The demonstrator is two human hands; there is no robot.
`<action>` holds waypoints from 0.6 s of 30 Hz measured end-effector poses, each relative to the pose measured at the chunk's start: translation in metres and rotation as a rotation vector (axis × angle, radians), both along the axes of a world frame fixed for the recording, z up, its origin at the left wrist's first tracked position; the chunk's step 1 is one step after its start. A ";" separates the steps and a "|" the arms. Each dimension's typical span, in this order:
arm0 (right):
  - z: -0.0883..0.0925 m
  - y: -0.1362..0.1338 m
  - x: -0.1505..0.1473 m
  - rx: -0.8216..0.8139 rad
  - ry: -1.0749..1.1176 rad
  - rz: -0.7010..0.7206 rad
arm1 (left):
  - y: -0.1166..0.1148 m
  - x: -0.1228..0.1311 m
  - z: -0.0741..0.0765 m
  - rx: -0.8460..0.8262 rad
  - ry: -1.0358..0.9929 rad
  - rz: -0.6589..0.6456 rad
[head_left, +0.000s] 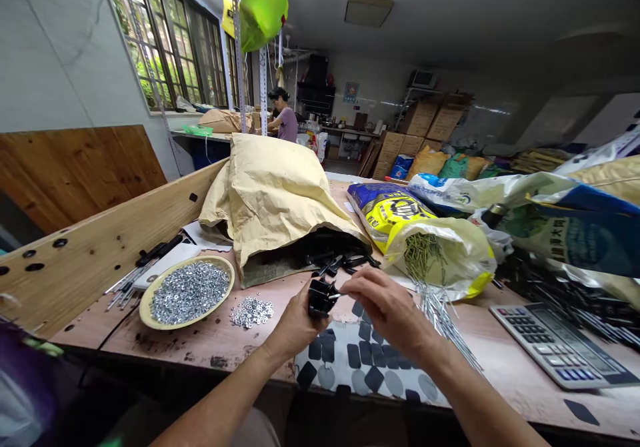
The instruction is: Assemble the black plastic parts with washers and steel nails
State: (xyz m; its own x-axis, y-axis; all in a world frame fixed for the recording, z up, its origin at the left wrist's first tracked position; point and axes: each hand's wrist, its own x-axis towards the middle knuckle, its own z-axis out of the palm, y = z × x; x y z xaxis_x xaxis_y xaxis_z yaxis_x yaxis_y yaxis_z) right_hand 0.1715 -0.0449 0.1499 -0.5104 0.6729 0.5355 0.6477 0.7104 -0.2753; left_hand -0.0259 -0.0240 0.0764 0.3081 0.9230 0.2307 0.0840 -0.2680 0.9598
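Observation:
My left hand (299,320) is closed round a small black plastic part (320,296), held just above the table's front edge. My right hand (387,310) pinches a thin metal pin against that part's right side. Below both hands lies a white cloth with black and grey spots (360,363). More black parts (336,260) spill from the open mouth of a big tan paper sack (273,197). Long metal pins (440,310) fan out of a clear and yellow bag (440,250) to the right.
A yellow dish of small silver washers (187,291) sits at the left, with a loose pile of washers (251,311) beside it. A calculator (557,343) lies at the right. Filled sacks crowd the far right. A wooden board (100,247) walls the left side. Another person (284,121) works far back.

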 end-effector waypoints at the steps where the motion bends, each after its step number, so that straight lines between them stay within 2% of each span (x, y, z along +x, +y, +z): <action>1: 0.009 -0.008 -0.011 0.042 -0.091 0.001 | -0.001 0.001 0.001 0.030 0.032 -0.006; 3: 0.018 -0.019 -0.025 0.124 -0.277 -0.020 | -0.003 0.002 0.001 0.064 0.098 0.011; 7: 0.021 -0.026 -0.038 0.173 -0.513 0.002 | -0.008 0.005 0.000 0.094 0.185 0.047; 13: 0.025 -0.025 -0.040 0.081 -0.400 0.045 | -0.012 0.006 0.001 0.045 0.180 -0.009; 18: 0.026 -0.028 -0.044 -0.041 -0.301 0.045 | -0.012 0.007 0.005 0.084 0.134 -0.047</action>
